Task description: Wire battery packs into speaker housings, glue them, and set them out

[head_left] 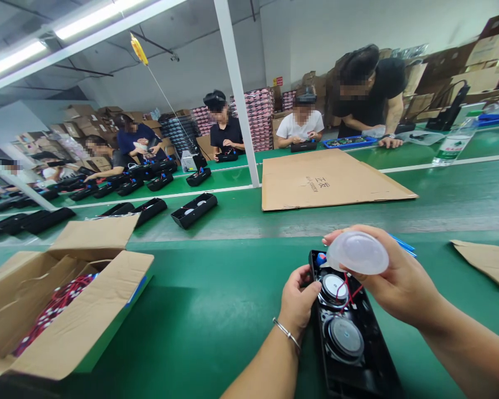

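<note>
**Hands at the speaker housing on the green belt**

While the green table (216,310) lies bare to the left of the hands, an open cardboard box (66,299) of red and white wires stands farther left, and a flat cardboard sheet (328,180) lies beyond. Near the lower edge, the black speaker housing (349,338) lies lengthwise, two round drivers facing up. The left hand (299,299) grips its left rim. Directly above its far end, the right hand (395,277) pinches a translucent squeeze bottle (357,253), nozzle pointing left.
</note>
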